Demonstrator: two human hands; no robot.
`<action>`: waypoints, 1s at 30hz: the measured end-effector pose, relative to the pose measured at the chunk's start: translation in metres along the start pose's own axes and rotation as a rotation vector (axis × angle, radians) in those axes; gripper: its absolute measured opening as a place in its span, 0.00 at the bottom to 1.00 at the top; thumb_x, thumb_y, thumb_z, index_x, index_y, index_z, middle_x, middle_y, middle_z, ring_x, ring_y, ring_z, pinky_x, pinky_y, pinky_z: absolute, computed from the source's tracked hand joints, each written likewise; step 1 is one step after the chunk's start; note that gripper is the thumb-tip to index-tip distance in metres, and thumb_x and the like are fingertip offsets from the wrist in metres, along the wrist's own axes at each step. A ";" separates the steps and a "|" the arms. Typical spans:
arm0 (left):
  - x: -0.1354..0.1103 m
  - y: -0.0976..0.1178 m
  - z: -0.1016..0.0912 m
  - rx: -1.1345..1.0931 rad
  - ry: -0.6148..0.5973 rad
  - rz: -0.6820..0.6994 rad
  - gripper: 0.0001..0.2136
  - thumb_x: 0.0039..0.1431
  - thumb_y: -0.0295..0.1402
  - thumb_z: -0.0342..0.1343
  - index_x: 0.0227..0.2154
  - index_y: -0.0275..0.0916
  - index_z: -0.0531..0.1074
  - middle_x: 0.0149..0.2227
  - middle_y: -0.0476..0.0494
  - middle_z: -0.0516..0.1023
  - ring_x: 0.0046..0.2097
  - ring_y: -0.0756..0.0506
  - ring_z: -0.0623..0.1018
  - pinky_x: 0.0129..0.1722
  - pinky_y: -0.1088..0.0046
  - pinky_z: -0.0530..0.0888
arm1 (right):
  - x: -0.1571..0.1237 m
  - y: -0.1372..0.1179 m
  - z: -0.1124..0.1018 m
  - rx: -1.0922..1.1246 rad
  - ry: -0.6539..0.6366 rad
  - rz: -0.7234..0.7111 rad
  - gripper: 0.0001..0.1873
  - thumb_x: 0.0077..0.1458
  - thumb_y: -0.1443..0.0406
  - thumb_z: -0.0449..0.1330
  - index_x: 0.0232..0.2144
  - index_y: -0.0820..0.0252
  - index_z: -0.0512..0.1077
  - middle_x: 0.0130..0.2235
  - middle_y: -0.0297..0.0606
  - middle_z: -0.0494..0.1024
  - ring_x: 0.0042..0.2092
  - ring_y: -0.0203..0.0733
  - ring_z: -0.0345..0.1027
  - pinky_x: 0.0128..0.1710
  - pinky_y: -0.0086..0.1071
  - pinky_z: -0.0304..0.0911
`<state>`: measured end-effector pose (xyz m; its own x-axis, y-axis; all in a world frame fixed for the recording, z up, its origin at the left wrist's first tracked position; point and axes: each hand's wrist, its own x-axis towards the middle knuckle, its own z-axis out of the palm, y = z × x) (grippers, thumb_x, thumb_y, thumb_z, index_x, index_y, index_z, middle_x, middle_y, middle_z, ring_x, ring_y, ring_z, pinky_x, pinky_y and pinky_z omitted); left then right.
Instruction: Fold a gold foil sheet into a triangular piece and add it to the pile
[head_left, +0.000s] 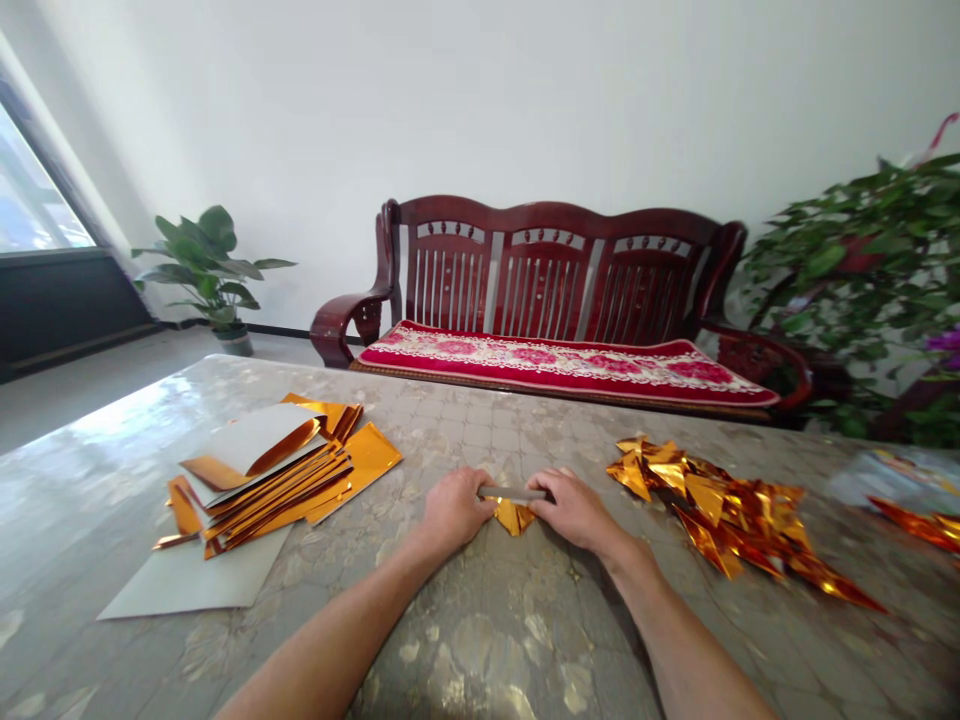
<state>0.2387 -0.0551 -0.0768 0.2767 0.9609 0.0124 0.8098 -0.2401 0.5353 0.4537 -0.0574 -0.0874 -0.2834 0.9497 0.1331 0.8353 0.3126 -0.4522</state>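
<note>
A sheet of gold foil paper (514, 516), partly folded, lies between my hands at the middle of the table. Its grey-white backing shows as a narrow band along the top, and a gold point faces me. My left hand (459, 503) is closed on the left end of the band. On the right end, my right hand (568, 503) pinches the same paper. Some of the fingertips are hidden behind the paper and the hands.
To the left lies a pile of gold foil sheets (277, 490) with pale backs. Folded gold foil pieces (720, 500) are heaped on the right, near a clear plastic bag (896, 480). Beyond the patterned table (465, 640) stands a wooden bench (555, 270). Potted plants flank it.
</note>
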 end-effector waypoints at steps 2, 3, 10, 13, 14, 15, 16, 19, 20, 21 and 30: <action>0.000 0.001 0.002 0.014 0.023 -0.023 0.08 0.55 0.35 0.56 0.36 0.44 0.77 0.38 0.48 0.80 0.42 0.45 0.77 0.38 0.75 0.68 | 0.000 0.000 0.001 -0.002 0.006 0.013 0.07 0.50 0.69 0.57 0.30 0.54 0.74 0.34 0.32 0.78 0.40 0.41 0.65 0.38 0.30 0.54; -0.001 0.001 0.003 0.017 0.031 -0.029 0.08 0.55 0.35 0.56 0.36 0.44 0.77 0.38 0.48 0.80 0.42 0.45 0.77 0.38 0.74 0.68 | 0.000 0.001 0.002 0.000 0.010 0.016 0.07 0.50 0.69 0.57 0.30 0.54 0.74 0.34 0.32 0.78 0.40 0.41 0.65 0.38 0.30 0.54; 0.000 0.000 0.007 -0.045 0.065 -0.043 0.05 0.55 0.35 0.58 0.34 0.44 0.78 0.36 0.49 0.79 0.40 0.46 0.76 0.36 0.75 0.66 | -0.003 0.002 0.008 0.021 0.061 -0.001 0.06 0.54 0.68 0.57 0.31 0.55 0.74 0.35 0.33 0.77 0.41 0.42 0.66 0.39 0.31 0.55; 0.000 -0.004 0.010 -0.069 0.083 -0.041 0.04 0.56 0.32 0.59 0.32 0.42 0.78 0.35 0.49 0.79 0.38 0.47 0.76 0.35 0.76 0.65 | -0.006 0.002 0.009 0.026 0.096 -0.018 0.05 0.54 0.68 0.58 0.31 0.55 0.74 0.35 0.33 0.77 0.42 0.42 0.66 0.41 0.32 0.56; 0.000 -0.005 0.011 -0.072 0.093 -0.030 0.03 0.56 0.31 0.59 0.31 0.42 0.78 0.34 0.49 0.78 0.38 0.48 0.75 0.35 0.76 0.65 | -0.007 0.002 0.010 0.027 0.105 -0.026 0.05 0.55 0.68 0.58 0.31 0.55 0.74 0.36 0.34 0.77 0.42 0.42 0.65 0.41 0.32 0.57; -0.001 -0.006 0.012 -0.072 0.106 -0.013 0.03 0.56 0.31 0.59 0.31 0.41 0.77 0.34 0.49 0.78 0.37 0.48 0.75 0.35 0.76 0.65 | -0.007 0.002 0.010 0.027 0.112 -0.035 0.05 0.55 0.69 0.58 0.31 0.55 0.74 0.36 0.34 0.76 0.42 0.43 0.65 0.42 0.33 0.57; -0.002 -0.007 0.013 -0.067 0.120 0.012 0.03 0.57 0.30 0.58 0.31 0.41 0.77 0.34 0.49 0.77 0.38 0.48 0.75 0.35 0.76 0.65 | -0.008 0.001 0.010 0.025 0.118 -0.046 0.06 0.55 0.69 0.58 0.31 0.55 0.74 0.36 0.34 0.76 0.42 0.43 0.65 0.42 0.33 0.57; -0.007 -0.009 0.013 -0.002 0.159 0.131 0.04 0.60 0.29 0.56 0.32 0.42 0.75 0.35 0.50 0.76 0.40 0.48 0.75 0.38 0.76 0.66 | -0.011 0.000 0.010 0.013 0.140 -0.089 0.07 0.56 0.70 0.57 0.32 0.54 0.74 0.36 0.35 0.74 0.42 0.43 0.65 0.42 0.33 0.58; -0.009 -0.009 0.013 0.034 0.170 0.176 0.05 0.61 0.29 0.55 0.32 0.42 0.75 0.35 0.50 0.75 0.41 0.48 0.74 0.39 0.75 0.66 | -0.013 0.000 0.010 0.011 0.148 -0.108 0.08 0.57 0.70 0.56 0.32 0.54 0.74 0.36 0.35 0.74 0.42 0.43 0.65 0.42 0.33 0.59; -0.011 -0.008 0.012 0.076 0.178 0.218 0.05 0.62 0.29 0.53 0.33 0.42 0.74 0.36 0.49 0.75 0.42 0.48 0.74 0.40 0.75 0.66 | -0.014 -0.001 0.010 0.010 0.155 -0.127 0.08 0.57 0.70 0.56 0.32 0.54 0.74 0.36 0.35 0.74 0.42 0.42 0.66 0.42 0.33 0.59; -0.019 -0.002 0.005 0.438 0.124 0.362 0.08 0.67 0.30 0.47 0.34 0.41 0.71 0.38 0.46 0.73 0.41 0.44 0.72 0.39 0.69 0.68 | -0.019 -0.002 0.007 -0.032 0.162 -0.247 0.12 0.61 0.70 0.53 0.35 0.53 0.76 0.35 0.37 0.73 0.41 0.42 0.66 0.42 0.33 0.60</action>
<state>0.2349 -0.0739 -0.0824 0.5347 0.8094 0.2426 0.8207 -0.5659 0.0790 0.4542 -0.0761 -0.0958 -0.4033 0.8344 0.3757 0.7655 0.5325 -0.3611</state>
